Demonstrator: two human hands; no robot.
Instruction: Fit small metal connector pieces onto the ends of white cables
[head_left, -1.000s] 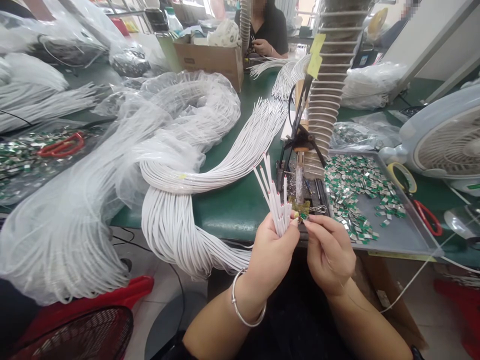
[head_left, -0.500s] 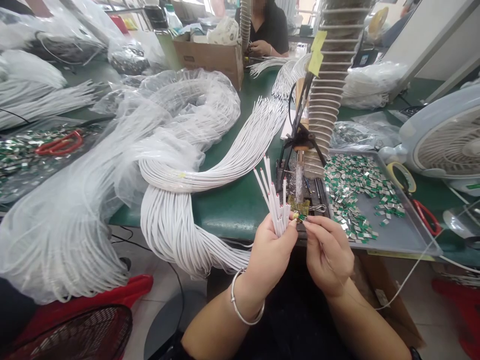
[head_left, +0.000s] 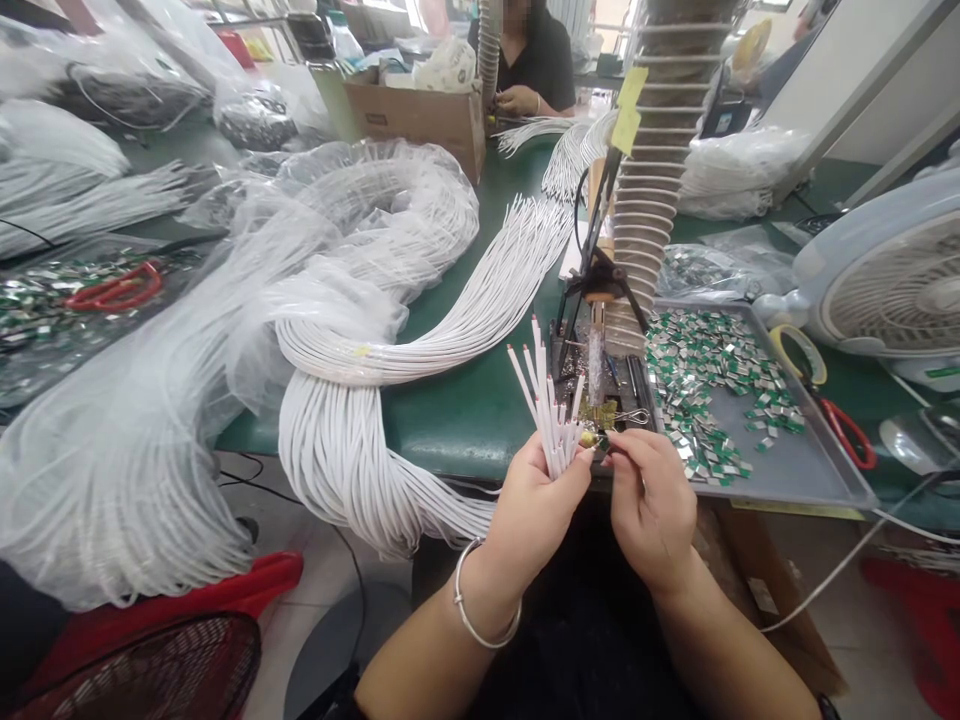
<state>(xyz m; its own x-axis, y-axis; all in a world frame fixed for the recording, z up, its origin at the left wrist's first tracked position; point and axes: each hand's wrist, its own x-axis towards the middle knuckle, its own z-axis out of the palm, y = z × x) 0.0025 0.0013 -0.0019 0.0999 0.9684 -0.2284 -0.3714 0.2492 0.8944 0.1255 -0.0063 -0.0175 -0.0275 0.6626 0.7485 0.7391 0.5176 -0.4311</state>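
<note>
Left hand point(head_left: 534, 505) holds white wires point(head_left: 550, 428), fanned wider now.

Lighting: bright, pale, diffuse; strongest at your 1 o'clock, where the background washes out. Shadow: soft; deepest in your dark clothing point(head_left: 570, 640) at 6 o'clock, detail lost. Glare: whitish highlights on the plastic wrapping point(head_left: 225, 370), your 9 o'clock; faint sheen on the counter point(head_left: 442, 428), 7 o'clock. Focus: hazy at 10 o'clock; tiny green part point(head_left: 603, 440) at your right grip point(head_left: 652, 505) indistinct. Distortion: wide-angle stretch, plain in the fan point(head_left: 896, 275), 3 o'clock.
</note>
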